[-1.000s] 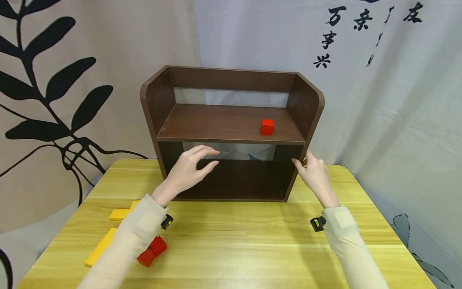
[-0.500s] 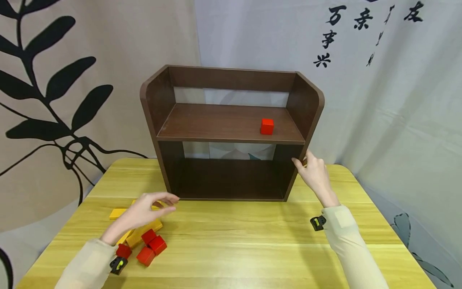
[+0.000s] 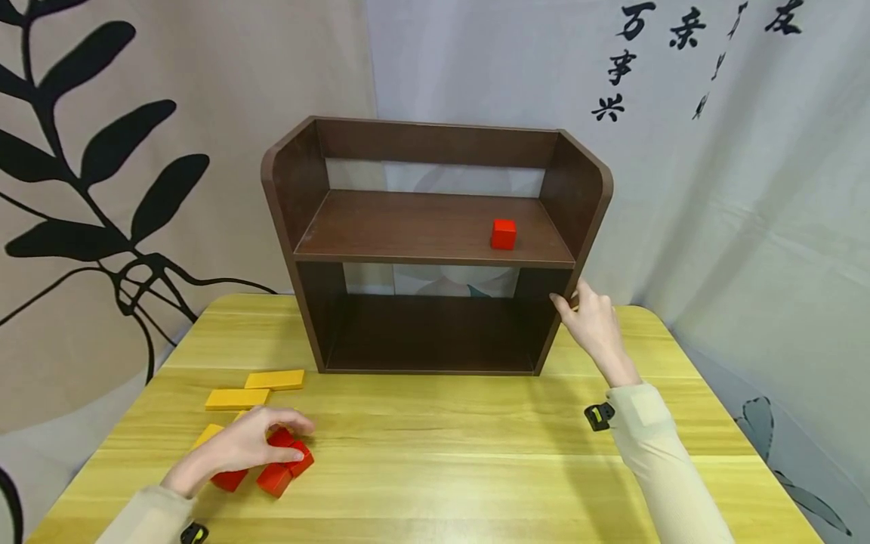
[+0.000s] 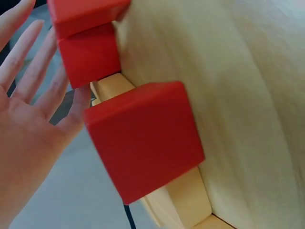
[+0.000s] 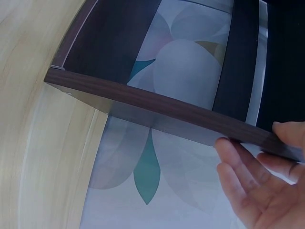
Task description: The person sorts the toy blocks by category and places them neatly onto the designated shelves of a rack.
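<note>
My left hand [image 3: 239, 444] reaches over several red cubes [image 3: 274, 480] at the left of the table. In the left wrist view its fingers are spread and extended beside the cubes, with one red cube [image 4: 145, 143] large in the foreground. The head view shows the thumb close to a cube; whether it touches is unclear. At the right, my right hand [image 3: 594, 329] grips the side panel of a dark brown two-tier shelf [image 3: 435, 263]. Thumb and fingers [image 5: 233, 152] lie on opposite sides of that panel. One red cube [image 3: 504, 235] sits on the upper tier, right of middle.
Yellow blocks [image 3: 238, 399] lie behind and partly under the left hand, left of the shelf's front corner. The shelf stands at the back of the wooden table [image 3: 476, 468]. A printed curtain [image 3: 714, 189] hangs behind it.
My left hand has come from in front of the shelf's lower tier, down and left to the red cubes. The right hand keeps its grip on the panel. The head view has shifted slightly.
</note>
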Demonstrator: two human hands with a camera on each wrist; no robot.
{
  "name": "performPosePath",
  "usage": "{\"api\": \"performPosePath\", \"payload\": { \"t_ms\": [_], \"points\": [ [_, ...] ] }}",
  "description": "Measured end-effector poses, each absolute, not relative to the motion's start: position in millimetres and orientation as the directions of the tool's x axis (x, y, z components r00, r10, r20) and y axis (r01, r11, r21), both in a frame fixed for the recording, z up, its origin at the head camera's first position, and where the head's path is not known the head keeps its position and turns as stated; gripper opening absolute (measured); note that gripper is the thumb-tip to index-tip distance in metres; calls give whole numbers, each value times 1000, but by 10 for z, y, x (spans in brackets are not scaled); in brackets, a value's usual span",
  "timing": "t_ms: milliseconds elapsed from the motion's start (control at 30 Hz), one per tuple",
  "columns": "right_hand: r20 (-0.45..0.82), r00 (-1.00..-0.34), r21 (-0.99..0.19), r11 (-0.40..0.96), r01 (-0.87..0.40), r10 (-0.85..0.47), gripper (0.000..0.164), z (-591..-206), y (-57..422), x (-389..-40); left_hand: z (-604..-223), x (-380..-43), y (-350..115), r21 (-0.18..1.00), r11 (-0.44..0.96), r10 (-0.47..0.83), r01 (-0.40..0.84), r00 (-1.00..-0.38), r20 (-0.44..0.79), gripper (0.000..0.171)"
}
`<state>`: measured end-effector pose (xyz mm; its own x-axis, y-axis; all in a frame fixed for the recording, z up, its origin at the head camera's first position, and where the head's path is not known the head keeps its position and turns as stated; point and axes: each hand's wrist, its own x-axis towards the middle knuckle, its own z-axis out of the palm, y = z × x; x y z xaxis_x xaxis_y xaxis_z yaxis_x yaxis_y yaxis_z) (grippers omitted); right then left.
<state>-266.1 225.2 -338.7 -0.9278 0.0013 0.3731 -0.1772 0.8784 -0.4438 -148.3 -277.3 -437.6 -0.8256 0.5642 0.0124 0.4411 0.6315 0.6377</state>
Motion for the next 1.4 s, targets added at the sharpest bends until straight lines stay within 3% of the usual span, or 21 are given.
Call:
{"api": "performPosePath", "payload": {
  "t_ms": [300, 600, 967, 1400],
  "points": [
    [370, -929, -444, 879, -175, 2, 36, -3382, 2251, -2661, -4423, -1481, -2766, 584, 672, 553, 455, -833, 12, 25],
    [350, -937, -447, 880, -162, 6, 36, -3364, 2242, -2652, -4376, -1443, -2718, 547, 740, 510, 392, -857, -75, 41],
    [350, -937, -447, 880, -162, 5, 36, -3365, 2245, -2655, -4444, -1508, -2666, 485, 741, 517, 463, -856, 28, 39],
    [353, -936, -445, 881, -160, 8, 35, -3357, 2238, -2654, -4407, -1548, -2643, 512, 718, 549, 472, -836, 0, 37]
  ]
}}
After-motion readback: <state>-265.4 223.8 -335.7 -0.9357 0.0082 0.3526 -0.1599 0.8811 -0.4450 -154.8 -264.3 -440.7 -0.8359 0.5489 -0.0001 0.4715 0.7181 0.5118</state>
